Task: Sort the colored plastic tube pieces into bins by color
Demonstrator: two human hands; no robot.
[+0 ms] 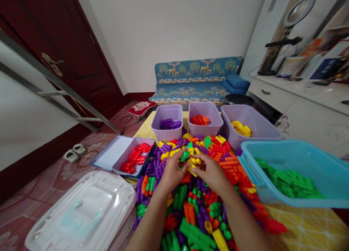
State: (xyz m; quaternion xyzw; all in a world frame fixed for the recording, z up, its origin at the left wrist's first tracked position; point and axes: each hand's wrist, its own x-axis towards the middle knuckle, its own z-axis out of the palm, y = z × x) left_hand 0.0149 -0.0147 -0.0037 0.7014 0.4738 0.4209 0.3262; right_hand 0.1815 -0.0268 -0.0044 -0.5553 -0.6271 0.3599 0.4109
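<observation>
My left hand (173, 168) reaches into a pile of coloured plastic tube pieces (188, 214). Its thumb and fingers curve apart. A green piece (184, 156) shows beside its fingertips, and the thumb tip comes close to several yellow pieces (194, 164). Facing it, my right hand (211, 170) has its thumb and fingers closed around those yellow pieces. Both hands are over the middle of the pile, nearly meeting. Purple, red, orange, green and yellow pieces lie mixed around and under them. The far side of the fingers is partly hidden.
Behind the pile stand lilac bins with purple (170, 124), orange (200, 120) and yellow pieces (241, 128). A blue bin (289, 149) at right holds green ones; an open case (120, 160) at left holds red ones. Stacked white lids (81, 211) lie front left.
</observation>
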